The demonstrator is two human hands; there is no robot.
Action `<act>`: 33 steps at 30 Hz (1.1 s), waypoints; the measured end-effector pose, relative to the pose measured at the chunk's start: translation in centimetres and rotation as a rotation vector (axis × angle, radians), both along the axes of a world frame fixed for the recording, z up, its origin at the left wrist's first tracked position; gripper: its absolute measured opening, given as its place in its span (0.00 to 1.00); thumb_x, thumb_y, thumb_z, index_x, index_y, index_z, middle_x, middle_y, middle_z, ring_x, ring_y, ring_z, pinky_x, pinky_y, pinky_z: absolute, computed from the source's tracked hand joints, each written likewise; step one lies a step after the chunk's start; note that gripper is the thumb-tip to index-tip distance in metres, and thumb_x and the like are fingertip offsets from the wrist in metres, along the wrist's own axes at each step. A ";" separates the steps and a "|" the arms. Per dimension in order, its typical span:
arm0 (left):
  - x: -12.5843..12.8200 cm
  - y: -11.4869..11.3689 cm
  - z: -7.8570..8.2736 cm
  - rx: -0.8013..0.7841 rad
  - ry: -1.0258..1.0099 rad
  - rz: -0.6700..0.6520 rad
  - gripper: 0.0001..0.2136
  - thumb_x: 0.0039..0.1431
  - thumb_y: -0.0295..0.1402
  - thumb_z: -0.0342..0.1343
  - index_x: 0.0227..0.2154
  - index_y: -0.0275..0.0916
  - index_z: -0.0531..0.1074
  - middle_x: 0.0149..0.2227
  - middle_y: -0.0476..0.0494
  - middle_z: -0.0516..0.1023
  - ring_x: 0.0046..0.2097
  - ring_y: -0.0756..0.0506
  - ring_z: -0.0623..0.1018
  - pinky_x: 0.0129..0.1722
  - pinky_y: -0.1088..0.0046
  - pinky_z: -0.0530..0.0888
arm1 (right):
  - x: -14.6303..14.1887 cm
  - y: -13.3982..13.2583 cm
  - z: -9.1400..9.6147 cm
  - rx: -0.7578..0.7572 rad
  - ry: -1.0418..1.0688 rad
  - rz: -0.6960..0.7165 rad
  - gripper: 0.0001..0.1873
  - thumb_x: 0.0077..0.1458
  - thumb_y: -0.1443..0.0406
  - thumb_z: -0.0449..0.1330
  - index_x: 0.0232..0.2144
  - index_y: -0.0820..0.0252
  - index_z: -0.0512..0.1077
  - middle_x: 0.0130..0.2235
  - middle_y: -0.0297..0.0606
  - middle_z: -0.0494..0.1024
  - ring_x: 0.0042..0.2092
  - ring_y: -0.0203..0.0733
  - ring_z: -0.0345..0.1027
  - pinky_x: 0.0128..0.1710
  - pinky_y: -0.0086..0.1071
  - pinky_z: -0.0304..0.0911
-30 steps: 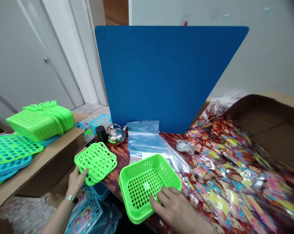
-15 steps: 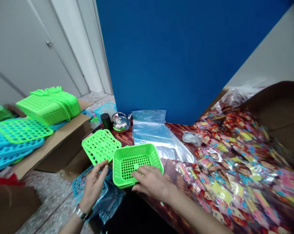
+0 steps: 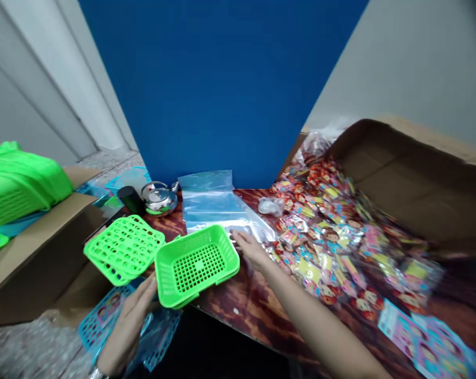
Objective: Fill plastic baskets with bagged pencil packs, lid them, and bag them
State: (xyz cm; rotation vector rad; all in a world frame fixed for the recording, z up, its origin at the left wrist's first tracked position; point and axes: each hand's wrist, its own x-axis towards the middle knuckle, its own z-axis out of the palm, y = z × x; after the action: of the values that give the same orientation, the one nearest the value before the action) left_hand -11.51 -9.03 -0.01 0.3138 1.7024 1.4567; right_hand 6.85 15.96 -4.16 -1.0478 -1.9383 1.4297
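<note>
A lime-green plastic basket (image 3: 198, 266) with a grid bottom lies open side up at the table's front edge. Its left end is against my left hand (image 3: 133, 316), whose fingers are stretched out and partly hidden by the rim. My right hand (image 3: 249, 248) is beside the basket's right end, fingers extended and slightly apart; whether they touch the rim I cannot tell. Just behind lie clear plastic bags (image 3: 214, 208), flat on the table. Left of the basket are stacked flat green perforated lids (image 3: 125, 245).
Many small packets with cartoon figures (image 3: 332, 242) cover the right side before a cardboard box (image 3: 411, 189). A shiny kettle (image 3: 160, 199) and black cylinder (image 3: 131, 200) stand at the back left. Stacked green baskets (image 3: 22, 181) rest over an open carton (image 3: 44, 258). Bagged blue lattice pieces (image 3: 103, 316) hang below.
The view has swung right. My right hand has come out of the basket to its right end, and my left hand has moved up against its left end. The basket has turned slightly.
</note>
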 end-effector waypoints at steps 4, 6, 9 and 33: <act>0.0 0.6 0.1 -0.074 0.117 0.021 0.27 0.42 0.42 0.66 0.48 0.41 0.72 0.46 0.43 0.78 0.50 0.38 0.74 0.49 0.63 0.72 | 0.3 -0.5 -0.2 -0.022 -0.010 0.083 0.23 0.58 0.49 0.48 0.34 0.58 0.75 0.32 0.33 0.77 0.37 0.41 0.69 0.39 0.36 0.65; -0.1 0.8 0.2 -0.114 0.216 0.024 0.27 0.42 0.44 0.65 0.46 0.40 0.73 0.45 0.43 0.78 0.49 0.38 0.75 0.49 0.64 0.72 | 0.5 -0.4 0.2 -0.012 -0.012 0.084 0.22 0.58 0.49 0.49 0.35 0.57 0.75 0.32 0.33 0.77 0.38 0.41 0.69 0.40 0.35 0.64; -0.2 0.9 0.3 -0.197 0.412 0.002 0.30 0.40 0.50 0.63 0.45 0.38 0.73 0.45 0.42 0.77 0.48 0.37 0.74 0.48 0.66 0.71 | 0.7 0.0 1.0 0.015 0.000 0.101 0.19 0.58 0.51 0.51 0.39 0.55 0.74 0.36 0.33 0.77 0.40 0.41 0.68 0.42 0.35 0.63; 1.3 1.4 -0.3 -0.099 0.225 -0.009 0.24 0.46 0.46 0.58 0.43 0.34 0.75 0.35 0.40 0.79 0.32 0.44 0.76 0.25 0.74 0.71 | -0.2 0.3 4.2 0.694 -0.455 0.155 0.24 0.54 0.61 0.52 0.51 0.64 0.67 0.37 0.43 0.77 0.38 0.45 0.70 0.38 0.33 0.62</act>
State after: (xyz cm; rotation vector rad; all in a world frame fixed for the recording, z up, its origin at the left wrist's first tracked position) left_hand -10.23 -7.65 -0.28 0.4443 1.9424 1.3666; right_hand 6.67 16.28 0.08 -0.9364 -2.6022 0.4959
